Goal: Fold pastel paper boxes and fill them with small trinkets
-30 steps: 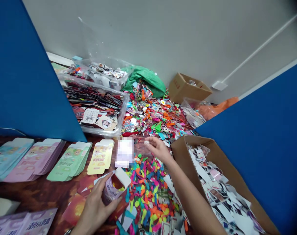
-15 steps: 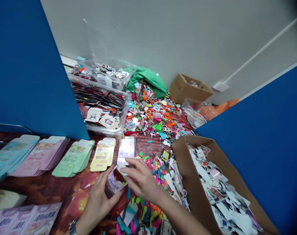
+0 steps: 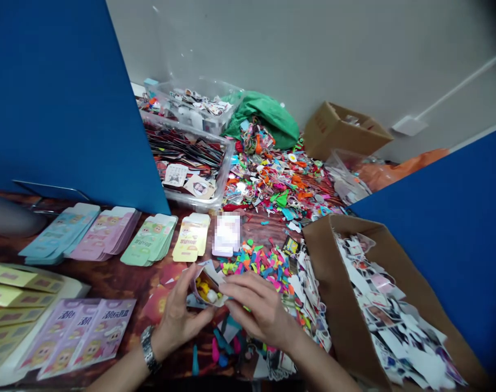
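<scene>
My left hand (image 3: pixel 176 318), with a metal watch at its wrist, grips a small purple paper box (image 3: pixel 212 270) between thumb and fingers. The box is tilted toward me with its top open, and yellow and white pieces (image 3: pixel 206 288) show inside. At its right edge, the fingers of my right hand (image 3: pixel 262 310) close on the rim; the exact fingertip contact is partly hidden. Just beyond lies a stack of flat pale purple boxes (image 3: pixel 227 234), beside flat yellow boxes (image 3: pixel 191 237). Bright rubbery pieces (image 3: pixel 258 261) lie scattered around and under my right hand.
Flat green (image 3: pixel 149 239), pink (image 3: pixel 106 231) and blue boxes (image 3: pixel 62 234) line the left. Filled yellow boxes (image 3: pixel 14 296) and purple packets (image 3: pixel 82 332) lie nearer. A carton of cutouts (image 3: pixel 325 288) stands right; plastic bins (image 3: pixel 221 190) and blue partitions (image 3: pixel 68 109) stand behind.
The view has shifted, so the table's things appear farther right and slightly higher. The box is turned so its open top and contents now show. Both hands stay on it.
</scene>
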Demonstrator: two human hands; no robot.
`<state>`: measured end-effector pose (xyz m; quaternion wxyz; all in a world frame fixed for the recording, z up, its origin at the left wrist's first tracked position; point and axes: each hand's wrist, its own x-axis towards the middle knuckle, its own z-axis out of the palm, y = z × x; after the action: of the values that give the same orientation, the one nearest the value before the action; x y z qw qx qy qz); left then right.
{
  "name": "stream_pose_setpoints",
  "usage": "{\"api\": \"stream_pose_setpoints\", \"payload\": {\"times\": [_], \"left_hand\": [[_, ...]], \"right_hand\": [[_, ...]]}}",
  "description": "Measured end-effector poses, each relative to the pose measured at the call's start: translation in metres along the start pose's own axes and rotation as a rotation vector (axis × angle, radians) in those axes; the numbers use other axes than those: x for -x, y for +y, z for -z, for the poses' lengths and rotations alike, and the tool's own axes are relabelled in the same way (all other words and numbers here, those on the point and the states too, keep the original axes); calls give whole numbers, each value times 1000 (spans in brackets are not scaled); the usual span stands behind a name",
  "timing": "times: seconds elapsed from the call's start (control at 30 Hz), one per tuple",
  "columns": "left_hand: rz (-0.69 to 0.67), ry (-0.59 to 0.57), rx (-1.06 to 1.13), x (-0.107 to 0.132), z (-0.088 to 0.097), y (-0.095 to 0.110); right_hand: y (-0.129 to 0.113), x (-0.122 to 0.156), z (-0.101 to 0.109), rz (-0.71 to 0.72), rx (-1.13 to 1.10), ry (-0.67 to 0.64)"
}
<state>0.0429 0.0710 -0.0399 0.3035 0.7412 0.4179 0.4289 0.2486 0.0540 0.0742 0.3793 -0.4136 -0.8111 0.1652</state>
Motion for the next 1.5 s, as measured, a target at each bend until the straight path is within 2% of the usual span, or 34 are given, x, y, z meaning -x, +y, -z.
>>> {"api": "stream_pose_setpoints", "payload": {"times": [0.27, 0.43, 0.67, 0.93, 1.07, 1.3, 1.43, 1.5], "left_hand": [[-245, -27, 69, -8, 17, 18], [-266, -11, 118, -4, 27, 24], [-297, 80, 132, 8, 32, 23], [-432, 131, 88, 11, 40, 23], [-444, 115, 63, 15, 43, 21], [-430, 146, 150, 21, 46, 23], [-274, 294, 249, 11, 51, 36], [-243, 315, 271, 7, 52, 40]], "right_hand": [[-22, 2, -21, -56, -14, 122], [-36, 6, -33, -165, -86, 177], [-57, 5, -35, -109, -101, 174], [-60, 9, -39, -90, -100, 203], [-63, 10, -41, -88, -91, 224], [-69, 13, -41, -10, -135, 169], [-69, 11, -38, 67, -75, 203], [-68, 10, -35, 63, -45, 214]]}}
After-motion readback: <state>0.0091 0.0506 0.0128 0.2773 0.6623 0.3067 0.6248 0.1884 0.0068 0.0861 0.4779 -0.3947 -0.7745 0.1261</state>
